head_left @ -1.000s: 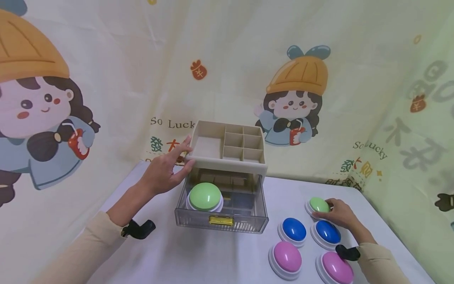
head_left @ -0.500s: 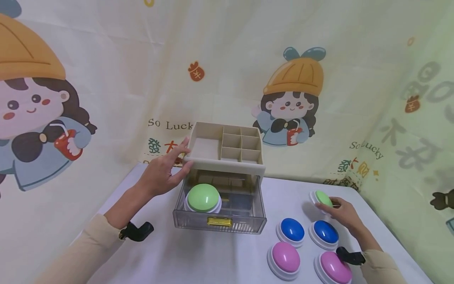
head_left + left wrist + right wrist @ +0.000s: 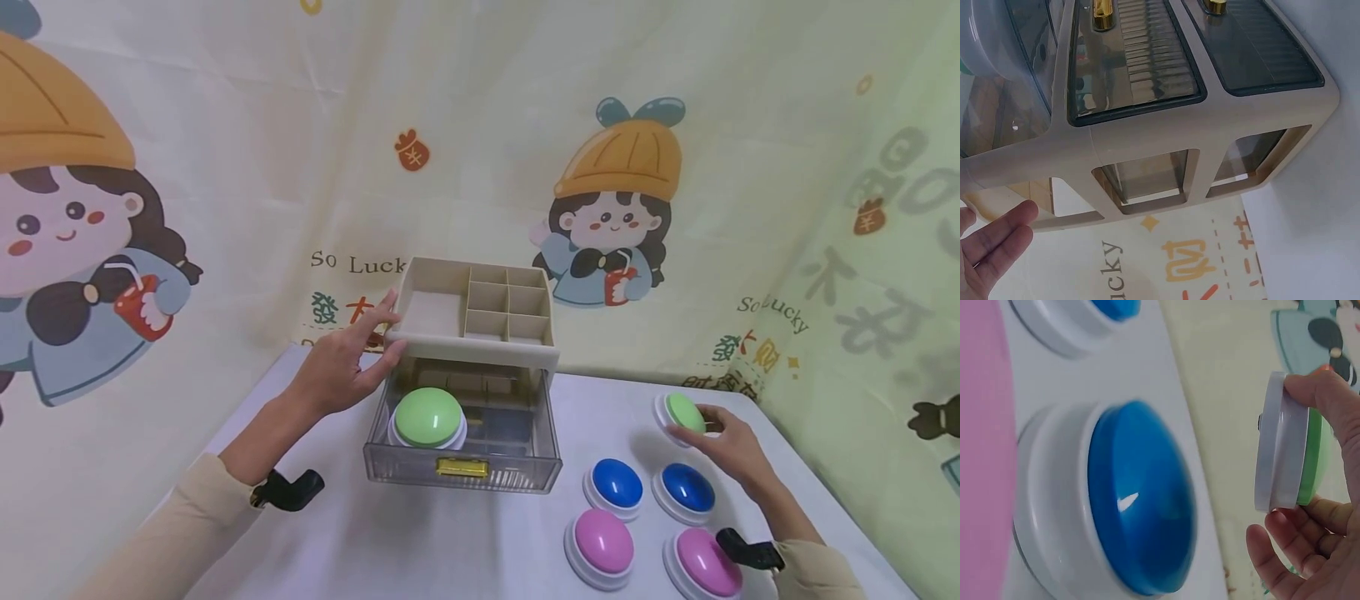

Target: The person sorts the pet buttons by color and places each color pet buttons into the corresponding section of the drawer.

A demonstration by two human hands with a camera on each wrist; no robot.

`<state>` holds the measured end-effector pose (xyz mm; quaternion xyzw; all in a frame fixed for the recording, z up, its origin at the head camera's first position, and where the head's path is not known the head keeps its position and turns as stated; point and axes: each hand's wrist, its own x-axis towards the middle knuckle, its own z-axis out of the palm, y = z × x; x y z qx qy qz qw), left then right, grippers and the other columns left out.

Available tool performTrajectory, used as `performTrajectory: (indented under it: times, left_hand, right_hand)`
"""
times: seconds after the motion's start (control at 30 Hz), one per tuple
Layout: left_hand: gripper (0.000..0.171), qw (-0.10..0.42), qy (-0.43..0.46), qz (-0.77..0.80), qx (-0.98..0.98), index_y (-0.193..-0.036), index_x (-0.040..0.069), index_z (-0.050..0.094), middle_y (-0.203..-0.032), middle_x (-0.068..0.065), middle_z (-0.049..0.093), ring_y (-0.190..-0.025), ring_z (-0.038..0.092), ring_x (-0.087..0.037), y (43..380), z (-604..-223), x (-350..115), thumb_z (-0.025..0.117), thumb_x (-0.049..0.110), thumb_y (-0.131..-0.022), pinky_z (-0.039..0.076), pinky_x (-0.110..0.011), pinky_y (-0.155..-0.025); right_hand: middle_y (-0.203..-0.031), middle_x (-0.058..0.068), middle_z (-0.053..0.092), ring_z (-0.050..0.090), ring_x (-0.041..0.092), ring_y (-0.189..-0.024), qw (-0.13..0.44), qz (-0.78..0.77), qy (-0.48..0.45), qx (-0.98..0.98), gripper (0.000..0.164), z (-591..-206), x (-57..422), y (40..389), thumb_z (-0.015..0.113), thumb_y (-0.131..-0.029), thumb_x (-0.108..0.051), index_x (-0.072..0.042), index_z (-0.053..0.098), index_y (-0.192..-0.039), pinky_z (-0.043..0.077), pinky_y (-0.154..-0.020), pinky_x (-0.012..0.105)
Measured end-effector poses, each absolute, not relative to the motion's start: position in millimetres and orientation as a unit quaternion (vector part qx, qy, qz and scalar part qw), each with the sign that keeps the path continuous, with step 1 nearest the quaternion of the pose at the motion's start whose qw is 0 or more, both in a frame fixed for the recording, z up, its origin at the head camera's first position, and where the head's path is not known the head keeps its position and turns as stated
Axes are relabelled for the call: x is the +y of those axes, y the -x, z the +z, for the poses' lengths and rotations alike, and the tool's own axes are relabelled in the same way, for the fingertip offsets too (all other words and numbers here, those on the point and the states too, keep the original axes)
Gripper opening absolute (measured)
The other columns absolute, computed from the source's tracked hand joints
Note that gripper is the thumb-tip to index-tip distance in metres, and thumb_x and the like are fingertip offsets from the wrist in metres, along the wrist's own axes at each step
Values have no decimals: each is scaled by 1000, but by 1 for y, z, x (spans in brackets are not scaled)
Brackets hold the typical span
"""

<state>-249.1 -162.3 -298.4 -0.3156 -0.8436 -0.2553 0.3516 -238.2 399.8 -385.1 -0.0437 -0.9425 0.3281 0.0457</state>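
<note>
My right hand (image 3: 731, 450) holds a push button with a green dome (image 3: 685, 414) and white base, raised over the far right of the table and tilted. In the right wrist view the thumb lies on the white base (image 3: 1282, 444) and fingers support its opposite edge. My left hand (image 3: 341, 367) touches the upper left side of a beige desk organizer (image 3: 476, 346), fingers spread and fairly straight. Its clear grey top drawer (image 3: 517, 473) with a gold handle (image 3: 462, 467) is pulled out. Another green push button (image 3: 428, 417) sits in the drawer's left part.
Two blue push buttons (image 3: 617, 482) and two pink ones (image 3: 603, 542) stand in rows on the white table (image 3: 465, 550), right of the organizer. Divided compartments (image 3: 506, 300) form its top. A printed curtain (image 3: 480, 125) hangs close behind.
My right hand has lifted the green push button off the table and tipped it. My left hand stays at the organizer's side. The camera view has shifted slightly.
</note>
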Motion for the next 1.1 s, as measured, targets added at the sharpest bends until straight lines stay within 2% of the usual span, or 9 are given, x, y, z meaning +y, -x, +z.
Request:
performTrajectory:
  times: [0.07,0.27,0.5,0.6,0.7,0.8,0.93,1.1]
  left_hand:
    - [50,354,316,-256,-842,-136,12,48,-143,-8,49,-85,71,-21,249,-299,-162,62,25,-90,55,-27,-57]
    - [47,357,317,-256,-841,-134,12,50,-146,-6,45,-85,71,-21,249,-300,-162,62,24,-90,53,-25,-55]
    - [45,353,314,-256,-843,-132,12,51,-149,-5,42,-85,71,-21,247,-300,-162,62,25,-90,52,-23,-53]
    - [45,353,314,-256,-843,-132,12,51,-148,-6,42,-85,71,-21,247,-299,-161,61,25,-91,53,-24,-55]
    - [49,352,314,-256,-844,-136,12,48,-144,-7,49,-86,71,-21,247,-298,-161,61,26,-91,54,-25,-56]
    - [50,349,314,-256,-845,-137,12,48,-142,-8,50,-86,71,-21,247,-298,-161,61,26,-91,54,-24,-56]
    - [48,348,313,-257,-845,-135,12,49,-144,-8,48,-86,71,-21,246,-297,-161,61,26,-91,53,-24,-54]
    - [49,347,312,-256,-847,-137,12,47,-143,-9,49,-87,71,-21,245,-295,-161,60,26,-91,55,-26,-57]
  right_hand:
    - [-130,28,46,44,40,-114,61,322,31,-944,89,-382,397,235,65,-83,-55,4,34,-142,48,-81,46]
    - [-127,26,50,46,38,-112,86,309,16,-947,86,-373,388,228,68,-82,-53,3,38,-140,45,-74,36]
    - [-125,23,50,45,37,-111,91,314,10,-945,86,-366,380,218,69,-82,-52,2,37,-141,45,-79,46]
    - [-123,21,52,47,33,-109,104,311,0,-945,84,-362,377,215,70,-82,-50,2,39,-140,47,-77,39]
    - [-120,18,54,48,26,-105,129,300,-20,-945,81,-357,373,211,73,-80,-47,1,43,-138,48,-73,25]
    - [-117,14,55,47,16,-100,154,292,-45,-943,78,-350,367,206,76,-79,-43,-1,45,-136,48,-69,16]
    - [-117,12,55,45,8,-97,171,294,-72,-938,77,-340,358,197,78,-77,-39,-4,45,-137,49,-69,15]
    - [-120,11,54,46,15,-101,173,294,-90,-936,78,-332,347,187,80,-76,-38,-6,44,-138,50,-70,15]
